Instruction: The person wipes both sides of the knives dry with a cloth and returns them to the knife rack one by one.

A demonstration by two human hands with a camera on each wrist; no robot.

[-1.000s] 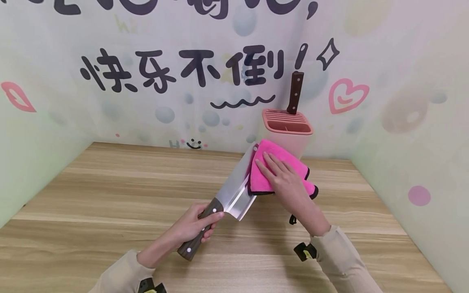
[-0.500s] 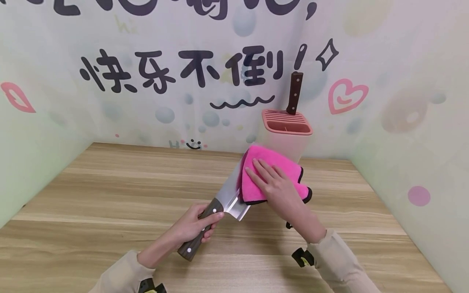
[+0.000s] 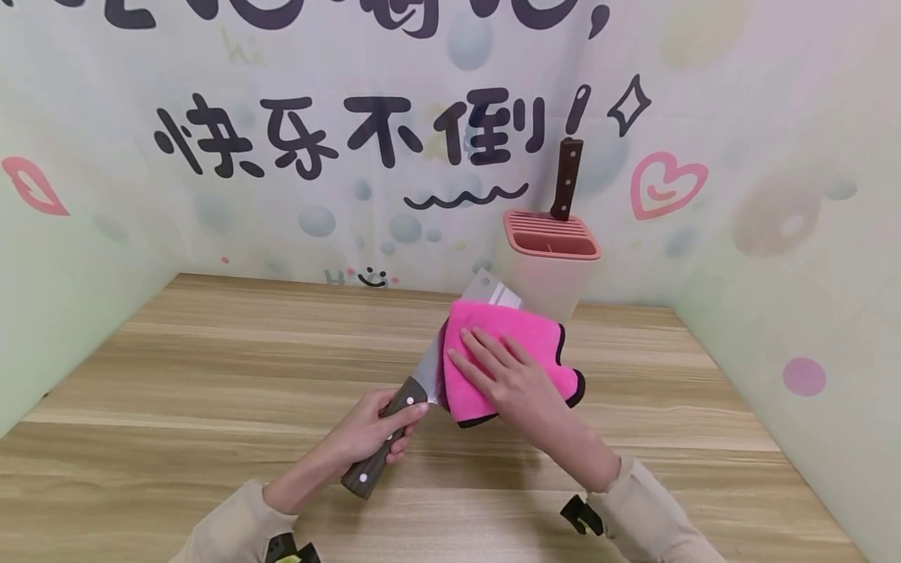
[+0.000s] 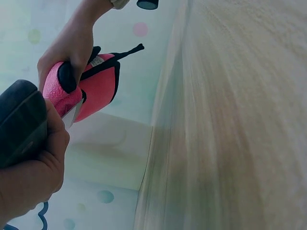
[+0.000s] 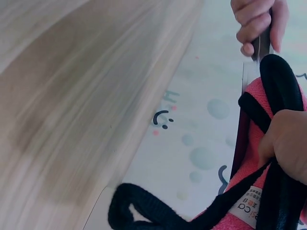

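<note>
Pink, black-edged plush cloth, pinched by the right hand, has slid down the steel cleaver, so wiping seemingly nears the dark handle the left hand grips.

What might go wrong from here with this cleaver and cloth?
The right hand holds the pink cloth across the blade, so a slip might cause a cut. The left hand grips just the handle, so the cleaver might twist under pressure. Its far end looks close to the knife holder and could knock it.
</note>
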